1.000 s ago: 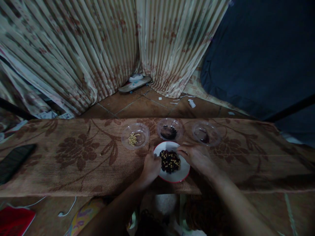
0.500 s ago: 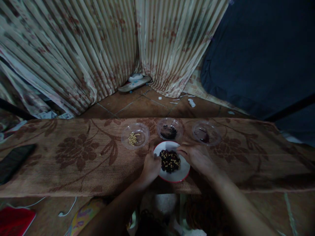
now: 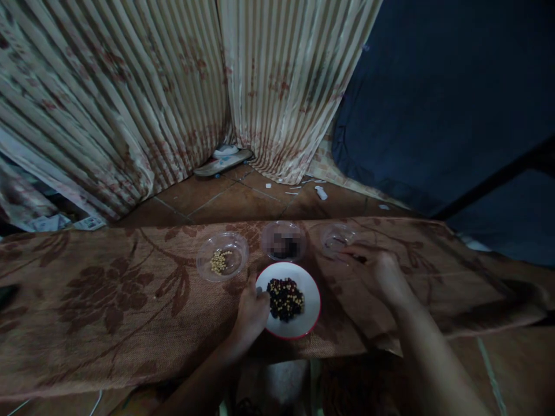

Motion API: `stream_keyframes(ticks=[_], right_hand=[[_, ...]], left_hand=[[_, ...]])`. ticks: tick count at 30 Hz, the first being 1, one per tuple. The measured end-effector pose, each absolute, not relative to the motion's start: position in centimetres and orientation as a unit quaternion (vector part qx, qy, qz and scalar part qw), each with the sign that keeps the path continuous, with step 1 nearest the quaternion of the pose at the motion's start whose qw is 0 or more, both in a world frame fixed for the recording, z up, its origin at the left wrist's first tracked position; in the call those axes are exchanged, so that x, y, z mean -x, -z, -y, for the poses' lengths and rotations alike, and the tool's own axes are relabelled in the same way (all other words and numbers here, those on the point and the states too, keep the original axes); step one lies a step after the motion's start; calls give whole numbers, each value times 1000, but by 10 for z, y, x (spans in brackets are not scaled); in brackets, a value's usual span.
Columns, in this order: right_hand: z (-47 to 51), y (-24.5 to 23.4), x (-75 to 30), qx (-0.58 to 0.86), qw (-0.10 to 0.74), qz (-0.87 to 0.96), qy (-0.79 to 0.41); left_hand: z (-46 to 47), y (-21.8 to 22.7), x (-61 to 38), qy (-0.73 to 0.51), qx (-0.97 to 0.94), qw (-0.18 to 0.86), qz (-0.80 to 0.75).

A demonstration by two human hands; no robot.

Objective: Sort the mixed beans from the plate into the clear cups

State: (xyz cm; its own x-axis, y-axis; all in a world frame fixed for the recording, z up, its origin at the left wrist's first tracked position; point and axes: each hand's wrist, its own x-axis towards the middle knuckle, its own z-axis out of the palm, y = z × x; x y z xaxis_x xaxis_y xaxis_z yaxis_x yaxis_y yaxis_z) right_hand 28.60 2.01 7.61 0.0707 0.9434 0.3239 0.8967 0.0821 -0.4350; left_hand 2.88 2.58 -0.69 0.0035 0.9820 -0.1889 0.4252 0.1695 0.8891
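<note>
A white plate [image 3: 311, 297] with a red rim stands on the cloth, with a mound of mixed dark and yellow beans [image 3: 284, 299] on it. My left hand [image 3: 252, 306] grips the plate's left edge, thumb on top. My right hand [image 3: 375, 267] is over the near side of the right clear bowl [image 3: 338, 230], its fingers drawn together and pointing down; what is between the fingertips is too dim to make out. Dark pieces lie in that bowl. The left clear bowl [image 3: 237, 245] holds yellow beans [image 3: 220, 261]. Dark contents sit in the middle clear bowl [image 3: 269, 231], partly blurred out.
A brown flowered cloth [image 3: 130, 346] covers the low table. A dark phone-like object [image 3: 6, 294] is at the left edge. Beyond stand striped curtains [image 3: 173, 86], a skateboard [image 3: 223, 163] and white scraps [image 3: 321, 193] on the tiled floor. Dark blue fabric [image 3: 433, 104] hangs at right.
My right hand has moved from the plate to the right bowl. My left hand stays on the plate's edge. The view has shifted, so the table appears lower and further left.
</note>
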Motion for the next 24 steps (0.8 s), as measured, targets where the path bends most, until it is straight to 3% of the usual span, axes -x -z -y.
stream_keyframes(ticks=[7, 15, 19, 24], right_hand=[[-20, -71, -333, 808, 217, 545, 63], [-21, -69, -306, 739, 329, 587, -38], [-20, -68, -275, 630, 260, 712, -169], [-19, -63, -253, 579, 178, 779, -164]], left_hand=[[-30, 16, -28, -324, -567, 414, -634], [-28, 10, -29, -299, -567, 423, -641], [-27, 14, -30, -312, -567, 423, -635], [-27, 18, -29, -314, -557, 432, -636]])
